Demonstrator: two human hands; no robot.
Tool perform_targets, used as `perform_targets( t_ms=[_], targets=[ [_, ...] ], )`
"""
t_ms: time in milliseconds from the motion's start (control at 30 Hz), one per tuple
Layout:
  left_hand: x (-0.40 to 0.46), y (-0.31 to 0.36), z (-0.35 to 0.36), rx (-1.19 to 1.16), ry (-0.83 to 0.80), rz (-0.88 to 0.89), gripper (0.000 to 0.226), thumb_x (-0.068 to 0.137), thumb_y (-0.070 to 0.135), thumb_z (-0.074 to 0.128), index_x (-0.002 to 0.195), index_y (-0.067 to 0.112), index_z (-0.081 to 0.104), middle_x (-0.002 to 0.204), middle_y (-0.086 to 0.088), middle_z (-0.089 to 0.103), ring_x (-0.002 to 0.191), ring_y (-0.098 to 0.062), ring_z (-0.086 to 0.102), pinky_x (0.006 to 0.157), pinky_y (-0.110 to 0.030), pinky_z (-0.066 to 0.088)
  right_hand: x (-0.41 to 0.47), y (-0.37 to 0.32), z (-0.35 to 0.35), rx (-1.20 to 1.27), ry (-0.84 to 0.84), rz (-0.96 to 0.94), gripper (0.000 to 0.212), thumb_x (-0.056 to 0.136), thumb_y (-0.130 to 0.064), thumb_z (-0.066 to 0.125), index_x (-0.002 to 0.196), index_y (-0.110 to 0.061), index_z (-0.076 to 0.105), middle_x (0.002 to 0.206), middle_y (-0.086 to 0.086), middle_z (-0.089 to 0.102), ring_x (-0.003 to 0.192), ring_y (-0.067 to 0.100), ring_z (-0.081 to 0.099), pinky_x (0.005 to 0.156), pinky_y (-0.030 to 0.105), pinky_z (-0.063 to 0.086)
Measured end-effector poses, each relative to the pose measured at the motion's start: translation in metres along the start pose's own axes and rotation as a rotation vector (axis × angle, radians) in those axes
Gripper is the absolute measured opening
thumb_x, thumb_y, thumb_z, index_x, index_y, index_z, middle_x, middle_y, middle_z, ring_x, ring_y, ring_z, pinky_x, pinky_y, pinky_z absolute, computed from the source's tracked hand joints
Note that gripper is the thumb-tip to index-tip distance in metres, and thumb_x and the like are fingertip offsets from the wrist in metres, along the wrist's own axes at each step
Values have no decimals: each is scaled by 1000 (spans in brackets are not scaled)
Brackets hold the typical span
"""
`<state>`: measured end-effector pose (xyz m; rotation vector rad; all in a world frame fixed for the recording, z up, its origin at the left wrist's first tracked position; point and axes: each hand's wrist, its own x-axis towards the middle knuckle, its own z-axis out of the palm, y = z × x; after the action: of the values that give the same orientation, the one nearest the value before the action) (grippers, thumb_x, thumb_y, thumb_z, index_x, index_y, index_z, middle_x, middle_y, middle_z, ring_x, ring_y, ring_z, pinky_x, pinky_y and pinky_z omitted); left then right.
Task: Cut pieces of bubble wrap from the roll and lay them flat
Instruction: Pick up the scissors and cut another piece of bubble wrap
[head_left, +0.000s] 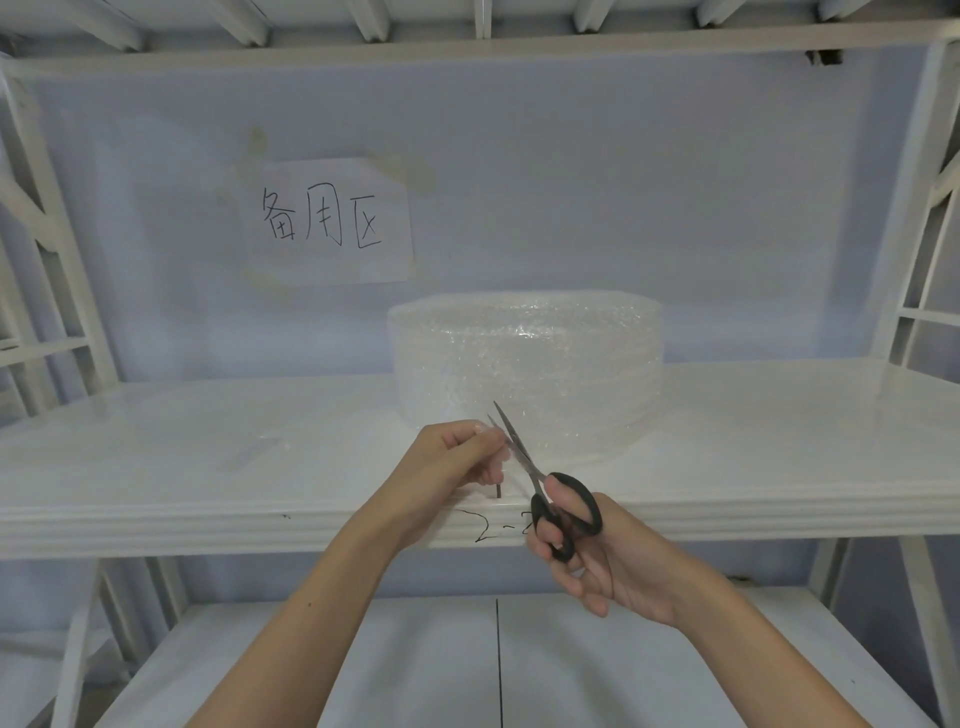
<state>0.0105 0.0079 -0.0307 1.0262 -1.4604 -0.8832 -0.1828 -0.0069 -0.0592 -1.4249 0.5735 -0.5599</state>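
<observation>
A roll of clear bubble wrap (527, 358) stands on end on the white shelf (208, 499), near its middle. My left hand (457, 462) pinches the loose edge of the wrap in front of the roll, by the shelf's front lip. My right hand (582, 556) holds black-handled scissors (545, 488), with blades parted and pointing up and away. The blades meet the wrap right beside my left fingertips. A flat clear piece of wrap (249, 452) seems to lie on the shelf to the left, faint against the white.
A paper sign (332, 221) with handwritten characters is taped to the back wall. White rack uprights (57, 291) flank both sides. A lower shelf (363, 670) sits beneath my arms. Handwritten marks (493, 527) are on the shelf's front edge.
</observation>
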Motion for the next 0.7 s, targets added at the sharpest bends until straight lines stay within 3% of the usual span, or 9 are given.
perform_targets(
  t_ms=[700],
  targets=[
    [-2, 1, -1, 30, -31, -1, 41, 98, 17, 55, 59, 23, 67, 64, -2, 62, 61, -11, 55, 65, -18, 46, 5, -8, 2, 17, 2, 55, 48, 79, -61, 55, 68, -15, 49, 70, 0, 51, 44, 14, 45, 31, 21, 35]
  ],
)
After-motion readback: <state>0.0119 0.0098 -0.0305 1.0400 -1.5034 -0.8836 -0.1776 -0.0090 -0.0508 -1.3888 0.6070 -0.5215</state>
